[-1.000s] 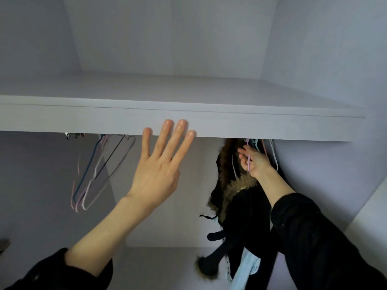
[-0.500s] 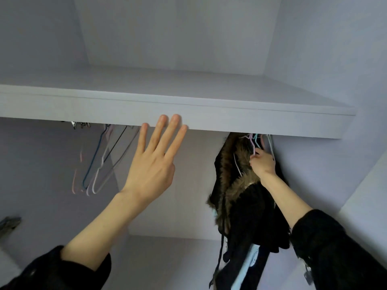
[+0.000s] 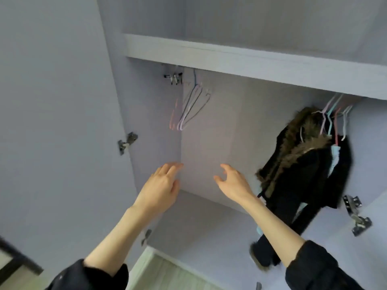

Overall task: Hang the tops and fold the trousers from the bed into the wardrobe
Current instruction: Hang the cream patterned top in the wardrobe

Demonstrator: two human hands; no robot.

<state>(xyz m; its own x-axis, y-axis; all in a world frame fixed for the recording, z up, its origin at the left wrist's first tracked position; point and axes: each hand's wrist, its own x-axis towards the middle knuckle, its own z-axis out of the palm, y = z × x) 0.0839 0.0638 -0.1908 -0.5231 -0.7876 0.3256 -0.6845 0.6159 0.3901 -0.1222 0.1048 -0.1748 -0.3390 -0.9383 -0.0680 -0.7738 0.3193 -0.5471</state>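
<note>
Inside the open wardrobe (image 3: 209, 143), in the head view, both hands reach forward into the hanging space and hold nothing. The left hand (image 3: 160, 188) has its fingers (image 3: 171, 167) straight and close together, the tips just short of the inner corner where the side wall meets the back panel. The right hand (image 3: 232, 181) is beside it, apart from it, its fingers (image 3: 225, 167) loosely spread and a little curled, thumb out toward the left hand. Both forearms are bare, with dark sleeves (image 3: 314, 268) pushed back at the bottom of the view.

Above the fingers runs the white shelf (image 3: 251, 63). Up and to the left of the left fingers a bunch of bare hangers (image 3: 189, 109) hangs under the shelf, blurred, in pink, white and dark wire. To the right of the right fingers, well apart from them, a black coat (image 3: 303, 176) with a brown fur collar (image 3: 293, 143) hangs from more hangers (image 3: 333, 122) in pink, blue and white; a pale blue garment (image 3: 335, 158) shows beside it. The rail itself is hidden behind the shelf edge.

Metal hinges (image 3: 126, 142) sit on the left door edge, and another hinge (image 3: 356, 214) on the right, past the coat. Below the left forearm a strip of pale floor (image 3: 167, 273) shows. The bed is not in view.
</note>
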